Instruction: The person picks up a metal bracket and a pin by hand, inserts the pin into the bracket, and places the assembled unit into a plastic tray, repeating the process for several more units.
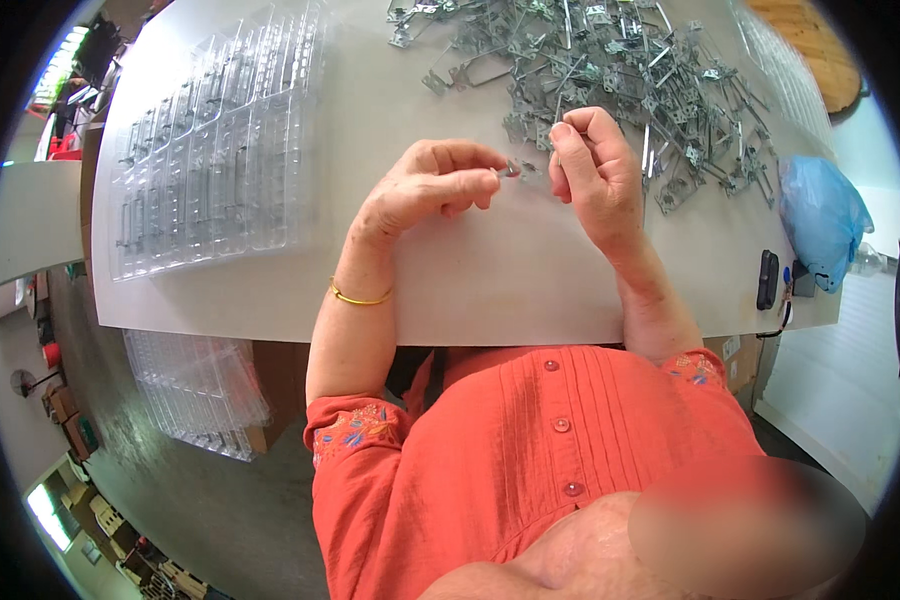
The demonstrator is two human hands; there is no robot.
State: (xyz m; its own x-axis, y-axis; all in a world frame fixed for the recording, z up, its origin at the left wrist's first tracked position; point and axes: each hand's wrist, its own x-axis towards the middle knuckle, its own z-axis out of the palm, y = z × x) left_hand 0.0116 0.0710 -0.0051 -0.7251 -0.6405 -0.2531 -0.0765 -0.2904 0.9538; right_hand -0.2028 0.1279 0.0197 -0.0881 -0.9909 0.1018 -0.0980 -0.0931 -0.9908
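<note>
My left hand (432, 184) is above the white table, thumb and fingers pinched on a small metal part (511, 170) whose end shows at the fingertips. To its right, my right hand (602, 178) is closed, thumb against the curled fingers, on a thin metal strip (558, 118) that sticks up past the thumb. My fingers cover most of both pieces. Just beyond my right hand lies a loose heap of grey metal brackets (610, 70) with long thin arms. On the left, a clear plastic tray (305, 110) holds rows of similar metal parts in its slots.
More clear plastic trays (195, 385) stand below the table's left front edge. On the right are a blue plastic bag (820, 215) and a black oblong object (767, 280). Clear ribbed plastic (785, 70) lies at the far right edge, beside a round wooden surface (820, 45).
</note>
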